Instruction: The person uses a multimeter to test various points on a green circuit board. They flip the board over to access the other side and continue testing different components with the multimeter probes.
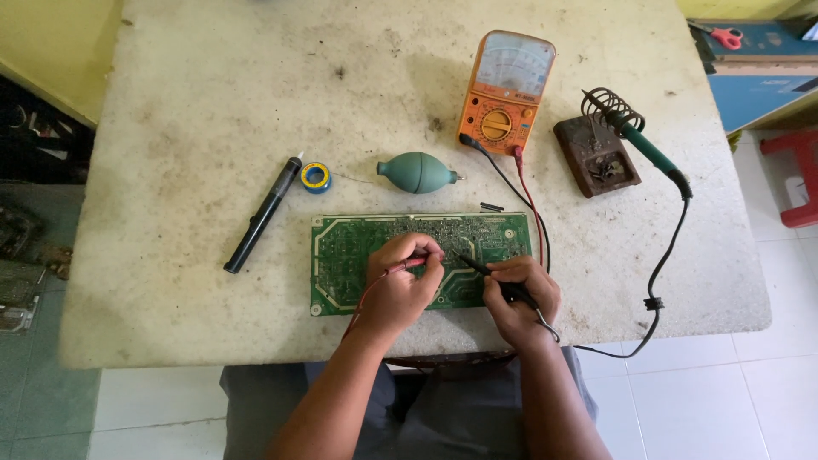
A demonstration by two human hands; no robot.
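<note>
— Over at nine o'clock on the table [170, 170], what lies there?

— A long black desoldering pump [262, 216], slim and tube-shaped, lying slantwise. Just beside its tip sits a small blue spool of solder [315, 177], and toward twelve o'clock from the board, a teal rubber blower bulb [417, 172], smooth and pear-shaped. The tabletop itself is pale stone, pitted and stained.

— And the board?

— The green circuit board [341, 255] lies flat at the centre, solder side up, with pale traces across it. The left hand [400, 290] is pinched shut on the red probe [409, 264], its tip down on the board. The right hand [515, 294], at about four o'clock from the board's middle, is clamped on the black probe [473, 264], its point angled in toward the red one. The hands are near each other, not touching.

— So which step is this?

— I judge it to be point-by-point testing: both tips on contacts. The next move would call for steady tips and a glance up at the dial.

— Where is that?

— At one o'clock: an orange analogue multimeter [505, 89], boxy, with red and black leads running down. At two to three o'clock, a green-handled soldering iron [652, 149] rests in a coiled wire holder on a rusty stand [596, 158].
</note>
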